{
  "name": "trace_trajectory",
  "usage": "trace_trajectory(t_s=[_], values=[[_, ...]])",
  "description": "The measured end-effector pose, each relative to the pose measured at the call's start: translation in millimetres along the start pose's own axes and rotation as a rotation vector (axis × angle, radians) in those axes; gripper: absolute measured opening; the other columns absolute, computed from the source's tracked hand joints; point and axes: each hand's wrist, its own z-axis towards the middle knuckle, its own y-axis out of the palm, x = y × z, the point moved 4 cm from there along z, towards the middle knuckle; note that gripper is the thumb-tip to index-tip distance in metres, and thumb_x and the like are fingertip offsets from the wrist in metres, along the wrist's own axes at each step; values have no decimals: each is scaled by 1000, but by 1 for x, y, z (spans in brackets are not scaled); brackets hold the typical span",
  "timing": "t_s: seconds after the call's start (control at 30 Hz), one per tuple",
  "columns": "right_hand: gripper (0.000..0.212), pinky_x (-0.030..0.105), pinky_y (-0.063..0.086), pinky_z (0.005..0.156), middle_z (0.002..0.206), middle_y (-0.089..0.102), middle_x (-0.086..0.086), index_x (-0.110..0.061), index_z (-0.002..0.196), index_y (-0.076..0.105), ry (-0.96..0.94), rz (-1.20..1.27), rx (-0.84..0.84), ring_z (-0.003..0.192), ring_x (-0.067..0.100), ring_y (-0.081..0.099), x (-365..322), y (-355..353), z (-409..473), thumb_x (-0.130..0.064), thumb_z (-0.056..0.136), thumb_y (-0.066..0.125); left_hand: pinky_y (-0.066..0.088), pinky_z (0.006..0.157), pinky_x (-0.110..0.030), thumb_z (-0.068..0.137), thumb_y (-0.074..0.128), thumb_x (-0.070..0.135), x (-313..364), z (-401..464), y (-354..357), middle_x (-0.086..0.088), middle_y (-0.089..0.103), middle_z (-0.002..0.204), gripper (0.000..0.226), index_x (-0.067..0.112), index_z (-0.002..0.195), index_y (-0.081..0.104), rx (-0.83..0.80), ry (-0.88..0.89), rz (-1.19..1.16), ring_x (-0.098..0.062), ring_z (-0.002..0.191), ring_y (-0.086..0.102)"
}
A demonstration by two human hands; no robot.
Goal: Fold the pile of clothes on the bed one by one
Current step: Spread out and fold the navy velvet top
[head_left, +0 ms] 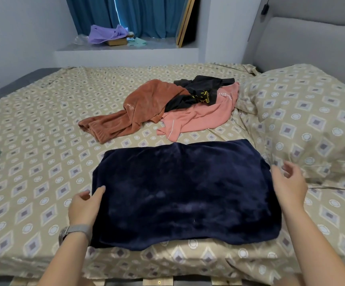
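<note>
The navy garment [185, 195] lies flat as a wide rectangle on the near part of the bed [33, 120]. The left hand [84, 205] rests at its left edge, fingers loosely spread, thumb touching the cloth; the right hand [289, 182] hovers wide at the right edge, holding nothing. The unfolded pile [167, 104] waits farther back. The plush fabric may slip or bunch if one side is lifted unevenly, skewing the next fold.
</note>
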Motion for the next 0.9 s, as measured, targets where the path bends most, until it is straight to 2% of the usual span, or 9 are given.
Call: trace_trajectory(t_s=[0.17,0.33,0.4,0.47,0.53,0.63,0.73,0.83,0.9], values=[[54,38,41,105,134,59,5,-11,136,53,-206,-164,-173,123,23,55,-23,49,47,-38,90,65,51,82,-41,77,74,49,31,33,33,-5,67,99,39,17,98,63,-96,13,-52,-25,88,64],[52,35,40,99,128,62,8,-9,131,57,-143,-258,-262,116,26,58,-24,82,97,-41,90,64,48,91,-38,66,83,49,54,85,53,-1,62,121,77,14,128,56,-139,15,-15,-26,105,62],[48,36,45,88,109,68,9,-8,113,66,-126,-341,-307,103,28,61,-20,96,111,-50,89,61,45,94,-34,57,89,47,66,104,61,-2,62,127,86,14,130,58,-187,-10,-50,-24,110,62],[55,35,43,67,78,67,9,-6,78,66,-106,-432,-331,83,31,62,-17,107,118,-59,88,54,50,86,-35,53,87,47,76,113,79,-5,74,102,56,16,98,76,-397,-126,-127,-21,88,72],[68,36,43,63,66,63,10,-4,63,61,-102,-506,-324,74,31,59,-16,114,123,-66,87,49,48,73,-34,74,72,44,83,120,99,-5,74,74,30,15,74,76,-502,-156,-141,-19,63,72],[67,35,42,63,70,63,8,-7,66,66,-82,-542,-339,71,26,57,-14,124,131,-70,84,52,47,82,-36,88,61,48,80,140,111,-8,73,75,35,14,85,68,-457,-174,-102,-23,73,68],[54,31,35,54,65,59,8,1,66,63,-20,-339,-361,63,22,54,-12,129,141,-50,85,67,46,98,-41,73,74,58,69,164,107,-12,71,102,59,11,108,66,-382,-173,-28,-28,93,65],[29,22,43,50,68,55,4,-10,70,62,114,-19,-267,59,14,54,-1,125,153,-32,85,73,47,93,-37,86,66,49,63,180,91,-12,67,112,52,7,118,62,-189,-80,-69,-26,96,63],[29,22,52,71,92,66,8,-6,99,69,247,129,-194,79,13,64,10,123,158,-31,84,73,46,95,-38,91,58,50,56,185,87,-10,62,125,55,10,129,56,-153,-135,-185,-25,109,59]])
